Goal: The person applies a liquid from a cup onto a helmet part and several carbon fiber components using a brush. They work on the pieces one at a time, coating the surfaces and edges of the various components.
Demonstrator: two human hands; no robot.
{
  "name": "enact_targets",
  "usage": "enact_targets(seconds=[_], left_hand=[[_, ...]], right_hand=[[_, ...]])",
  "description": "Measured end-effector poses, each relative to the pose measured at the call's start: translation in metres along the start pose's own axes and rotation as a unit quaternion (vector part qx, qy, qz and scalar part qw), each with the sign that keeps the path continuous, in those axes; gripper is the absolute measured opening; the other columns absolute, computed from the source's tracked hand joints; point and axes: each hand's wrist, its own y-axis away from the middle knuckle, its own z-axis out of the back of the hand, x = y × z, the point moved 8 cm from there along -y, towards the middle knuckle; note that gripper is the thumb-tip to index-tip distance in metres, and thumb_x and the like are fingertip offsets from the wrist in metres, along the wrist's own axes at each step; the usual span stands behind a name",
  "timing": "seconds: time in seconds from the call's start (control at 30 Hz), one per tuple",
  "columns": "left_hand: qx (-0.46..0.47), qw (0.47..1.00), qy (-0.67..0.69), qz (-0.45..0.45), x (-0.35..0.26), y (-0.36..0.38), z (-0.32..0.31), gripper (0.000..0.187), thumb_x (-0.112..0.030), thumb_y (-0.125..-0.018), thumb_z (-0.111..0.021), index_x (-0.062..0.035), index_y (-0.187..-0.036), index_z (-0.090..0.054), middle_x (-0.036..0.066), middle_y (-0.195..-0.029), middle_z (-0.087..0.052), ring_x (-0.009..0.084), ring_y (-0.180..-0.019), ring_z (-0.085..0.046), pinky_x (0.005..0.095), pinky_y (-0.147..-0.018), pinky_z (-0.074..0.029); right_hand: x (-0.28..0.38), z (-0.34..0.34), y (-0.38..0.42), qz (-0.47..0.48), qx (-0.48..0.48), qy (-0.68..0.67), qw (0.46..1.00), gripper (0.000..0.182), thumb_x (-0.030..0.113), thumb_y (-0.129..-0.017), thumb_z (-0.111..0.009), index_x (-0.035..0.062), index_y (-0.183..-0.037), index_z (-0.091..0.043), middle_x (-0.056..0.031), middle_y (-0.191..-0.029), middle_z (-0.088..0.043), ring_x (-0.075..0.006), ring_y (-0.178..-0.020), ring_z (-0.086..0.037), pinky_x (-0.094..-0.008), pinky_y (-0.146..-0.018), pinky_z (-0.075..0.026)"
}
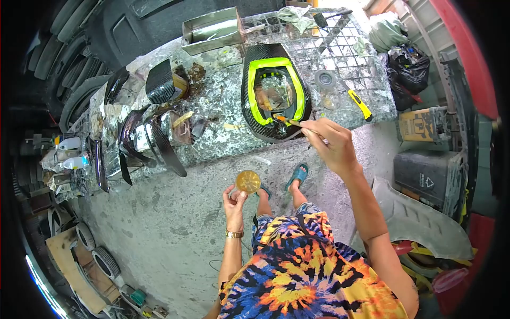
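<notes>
My right hand (333,142) is closed round a small brush (294,123). The brush's tip touches the lower inner edge of a dark carbon-fibre part (302,90) on the workbench. A bright green band (253,87) lines that part's opening, and crumpled clear film (275,95) shows inside it. Lower down, off the bench edge, my left hand (234,203) grips a round cup (248,182) by its side. Amber liquid shows in the cup.
The stained workbench (218,130) carries curved carbon-fibre pieces (159,82), a metal box (212,33), a yellow utility knife (360,105) and a grey disc (325,80). Black bags (408,69) and a dark bin (427,175) stand at the right. Tyres (106,262) lie lower left.
</notes>
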Motion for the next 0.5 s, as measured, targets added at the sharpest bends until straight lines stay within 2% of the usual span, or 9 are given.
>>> enact_targets(seconds=[0.17, 0.27, 0.5], left_hand=[[-0.01, 1.0, 0.02, -0.005, 0.0, 0.001, 0.004, 0.043, -0.014, -0.089, -0.064, -0.0096, -0.125, -0.04, 0.003, -0.097, -0.061, 0.0124, -0.091, -0.058, 0.031, -0.089, -0.048], [-0.015, 1.0, 0.013, 0.005, -0.001, 0.0, 0.006, 0.043, -0.014, -0.089, -0.064, -0.0095, -0.124, -0.04, 0.003, -0.095, -0.061, 0.0125, -0.089, -0.059, 0.0311, -0.089, -0.048], [-0.024, 0.999, 0.022, 0.0, 0.0, 0.0, 0.008, 0.042, -0.014, -0.089, -0.064, -0.009, -0.124, -0.04, 0.002, -0.094, -0.06, 0.0121, -0.088, -0.059, 0.0307, -0.089, -0.047]], right_hand=[[0.009, -0.006, 0.003, -0.029, 0.052, 0.027, 0.998, 0.014, 0.003, -0.08, -0.068, 0.0036, -0.094, -0.066, -0.0088, -0.076, -0.063, -0.0218, -0.063, -0.062, -0.031, -0.056, -0.049], [0.008, -0.02, -0.004, 0.014, 0.05, 0.052, 0.997, 0.011, 0.005, -0.082, -0.065, 0.0034, -0.093, -0.066, -0.0089, -0.079, -0.065, -0.0274, -0.067, -0.064, -0.0337, -0.058, -0.05], [0.016, -0.005, -0.031, 0.032, 0.013, 0.058, 0.998, 0.011, 0.003, -0.082, -0.066, 0.0009, -0.092, -0.066, -0.0108, -0.08, -0.065, -0.024, -0.066, -0.064, -0.0322, -0.058, -0.05]])
